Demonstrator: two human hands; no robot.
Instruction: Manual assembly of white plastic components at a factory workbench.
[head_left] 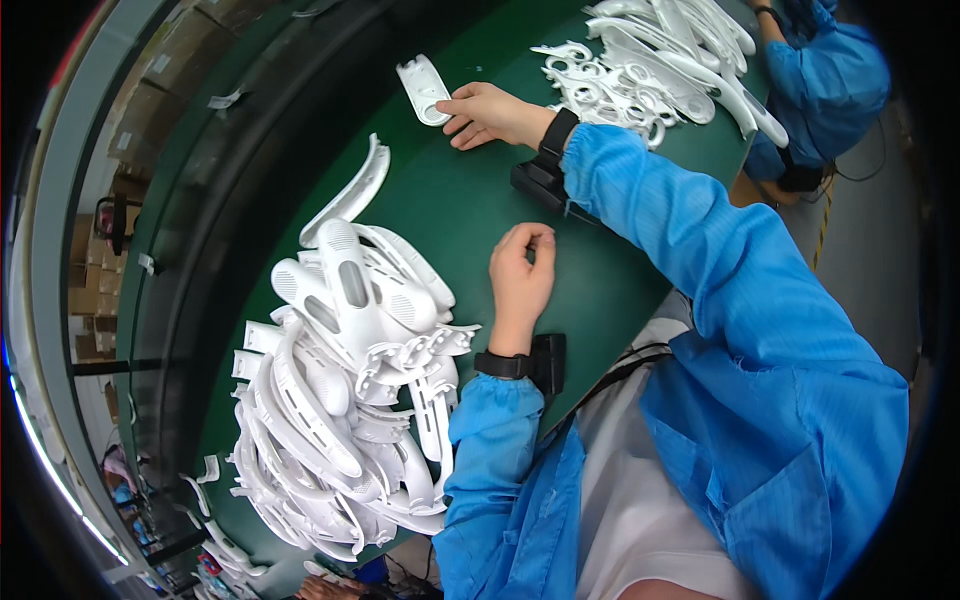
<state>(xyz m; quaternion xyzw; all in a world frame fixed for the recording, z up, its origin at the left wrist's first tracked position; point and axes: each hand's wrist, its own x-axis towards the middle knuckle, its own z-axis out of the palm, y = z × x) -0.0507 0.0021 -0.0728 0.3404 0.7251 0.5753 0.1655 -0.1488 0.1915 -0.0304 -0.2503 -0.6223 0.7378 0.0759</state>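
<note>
Where the green table (pixel 600 275) runs along in front of the person, white moulded parts lie in two main groups with bare surface between them.

Item: one flat white piece (pixel 422 82), rounded at the ends, a round hole near its closer end. It lies at or just above the far part of the table, apart from both groups, which perhaps serves to keep it distinct.

Item: right hand (pixel 483 115), stretched out across the table, overlapping the closer end of that piece. The foremost fingertip rests at its edge; the other fingers stand slightly spread. Whether they pinch the piece or merely touch it, one cannot tell. Contact at the end probably spares a longer reach.

Item: left hand (pixel 522 270), near the body, with no part visible in it. Its fingers curl loosely, the thumb beside the forefinger; whether their tips meet cannot be told.

Item: large heap (pixel 310 390) of curved white parts, left of the left hand, slotted shells (pixel 342 243) on top. Similar curves lie nested, presumably to save room.

Item: small ring-ended parts (pixel 600 95), beyond the right forearm, beside long curved parts (pixel 665 55); the grouping looks like sorting by shape.

Item: black wrist straps (pixel 503 365), one per wrist, each with a dark box.

Item: a co-worker's blue sleeve (pixel 825 95), upper right.
</note>
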